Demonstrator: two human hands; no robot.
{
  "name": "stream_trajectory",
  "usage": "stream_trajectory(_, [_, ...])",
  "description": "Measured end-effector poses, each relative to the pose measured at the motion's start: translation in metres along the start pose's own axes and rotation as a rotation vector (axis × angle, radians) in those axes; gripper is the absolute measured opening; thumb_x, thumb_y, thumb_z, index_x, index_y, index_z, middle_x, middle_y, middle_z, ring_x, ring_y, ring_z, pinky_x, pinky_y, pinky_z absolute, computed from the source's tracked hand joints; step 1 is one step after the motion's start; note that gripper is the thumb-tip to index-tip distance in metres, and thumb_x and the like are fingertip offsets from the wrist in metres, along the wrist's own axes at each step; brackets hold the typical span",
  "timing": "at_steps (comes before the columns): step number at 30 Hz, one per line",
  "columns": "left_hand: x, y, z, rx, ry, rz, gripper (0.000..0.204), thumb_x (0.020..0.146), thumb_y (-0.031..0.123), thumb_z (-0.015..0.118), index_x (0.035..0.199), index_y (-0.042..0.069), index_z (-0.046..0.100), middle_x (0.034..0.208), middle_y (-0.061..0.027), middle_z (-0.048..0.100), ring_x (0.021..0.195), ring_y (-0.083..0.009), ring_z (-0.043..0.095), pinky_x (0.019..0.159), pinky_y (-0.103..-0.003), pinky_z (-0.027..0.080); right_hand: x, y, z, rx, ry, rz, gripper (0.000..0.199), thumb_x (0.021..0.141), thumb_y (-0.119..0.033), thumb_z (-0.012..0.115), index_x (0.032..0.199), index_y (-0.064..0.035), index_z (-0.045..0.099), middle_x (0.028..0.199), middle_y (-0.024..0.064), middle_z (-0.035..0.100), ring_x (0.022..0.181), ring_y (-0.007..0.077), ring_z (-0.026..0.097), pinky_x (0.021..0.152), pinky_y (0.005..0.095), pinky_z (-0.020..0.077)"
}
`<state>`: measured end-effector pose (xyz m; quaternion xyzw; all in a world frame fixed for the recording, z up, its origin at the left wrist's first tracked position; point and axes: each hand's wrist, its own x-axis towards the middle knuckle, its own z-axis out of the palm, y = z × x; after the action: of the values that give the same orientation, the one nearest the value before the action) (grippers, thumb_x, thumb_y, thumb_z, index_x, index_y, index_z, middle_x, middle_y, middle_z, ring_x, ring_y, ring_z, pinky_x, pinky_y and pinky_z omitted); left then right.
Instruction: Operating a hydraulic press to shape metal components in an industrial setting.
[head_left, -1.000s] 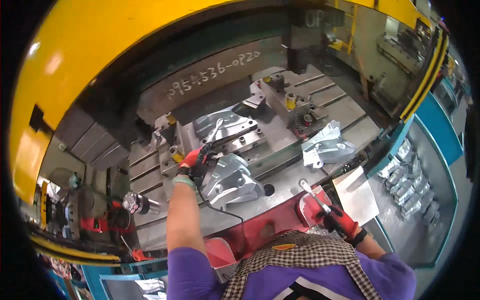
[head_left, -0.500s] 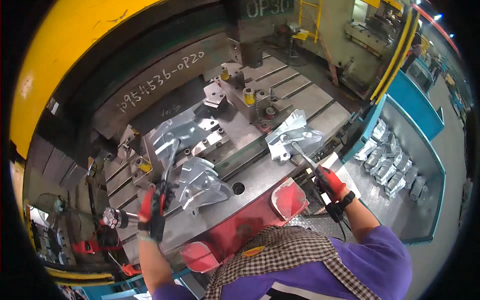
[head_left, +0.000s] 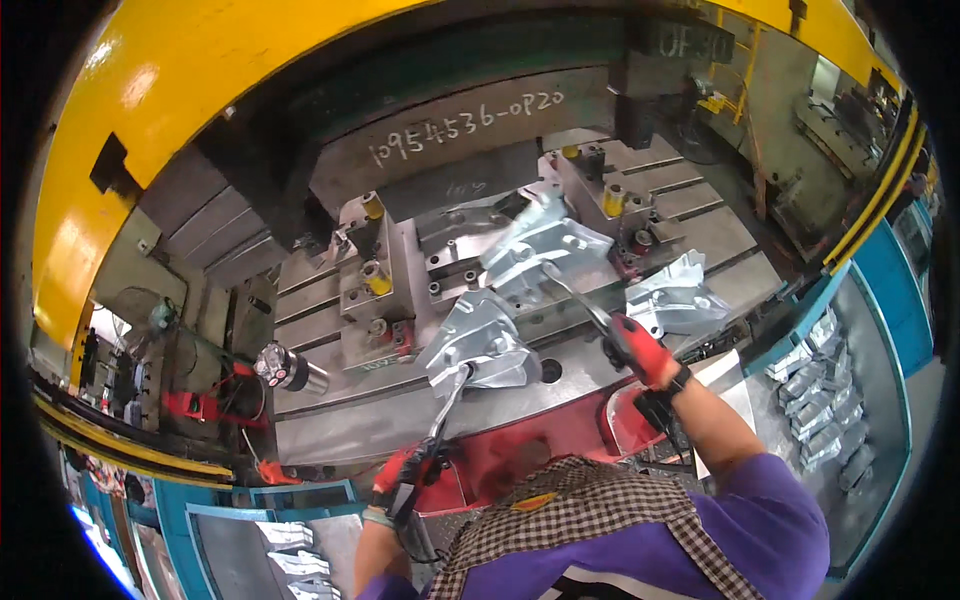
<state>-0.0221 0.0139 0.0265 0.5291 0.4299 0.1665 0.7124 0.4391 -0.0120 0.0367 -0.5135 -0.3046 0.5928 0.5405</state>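
Here each gloved hand, left hand (head_left: pixel 405 472) and right hand (head_left: pixel 640 350), grips a hooked rod (head_left: pixel 447 410) dragging stamped metal parts (head_left: pixel 480 345); a slipped hook could drop one.

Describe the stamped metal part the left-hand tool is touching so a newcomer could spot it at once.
Start at the big yellow press frame and drop to the grey die bed below it. Three shiny stamped parts lie there; the nearest stamped part sits closest to the red guard, with the left hand tool's tip on its lower edge, unlike the upper two.
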Motion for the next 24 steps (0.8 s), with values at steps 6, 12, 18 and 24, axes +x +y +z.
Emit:
stream_trajectory(6, [-0.002, -0.021, 0.005, -0.359, 0.010, 0.015, 0.024, 0.088, 0.023, 0.052, 0.103, 0.005, 0.059, 0.078, -0.0041, 0.059, 0.065, -0.0138, 0.054, 0.057, -0.027, 0.044, 0.112, -0.033, 0.092, -0.031, 0.052, 0.130, 0.062, 0.087, -0.057, 0.043, 0.129, -0.0114, 0.042, 0.109, 0.0081, 0.054, 0.093, 0.0197, 0.051, 0.076, 0.0359, 0.0411])
stream_trajectory(12, [-0.018, -0.100, -0.013, 0.408, 0.305, 0.456, 0.032, 0.090, 0.024, 0.054, 0.116, 0.004, 0.054, 0.087, -0.0027, 0.059, 0.068, -0.0077, 0.051, 0.055, -0.021, 0.040, 0.163, -0.026, 0.119, -0.121, 0.012, 0.304, 0.071, 0.084, -0.064, 0.042, 0.129, -0.0094, 0.041, 0.110, 0.0109, 0.055, 0.090, 0.0259, 0.053, 0.074, 0.0414, 0.0426])
stream_trajectory(18, [-0.027, -0.068, -0.009, -0.142, 0.053, 0.018, 0.035, 0.089, 0.025, 0.052, 0.117, 0.005, 0.055, 0.087, -0.0029, 0.059, 0.070, -0.0108, 0.052, 0.059, -0.023, 0.041, 0.190, -0.003, 0.104, -0.105, -0.080, 0.103, 0.066, 0.086, -0.062, 0.040, 0.116, -0.0045, 0.054, 0.101, 0.0096, 0.060, 0.088, 0.0230, 0.055, 0.072, 0.0399, 0.0441])
stream_trajectory(24, [-0.041, -0.022, 0.020, -0.298, 0.108, -0.019, 0.034, 0.088, 0.024, 0.056, 0.117, 0.006, 0.055, 0.084, -0.0007, 0.059, 0.067, -0.0070, 0.051, 0.057, -0.021, 0.041, 0.195, -0.029, 0.099, -0.918, 0.188, -0.012, 0.067, 0.086, -0.059, 0.040, 0.117, -0.0010, 0.052, 0.114, 0.0200, 0.056, 0.111, 0.0343, 0.052, 0.089, 0.0393, 0.0417])
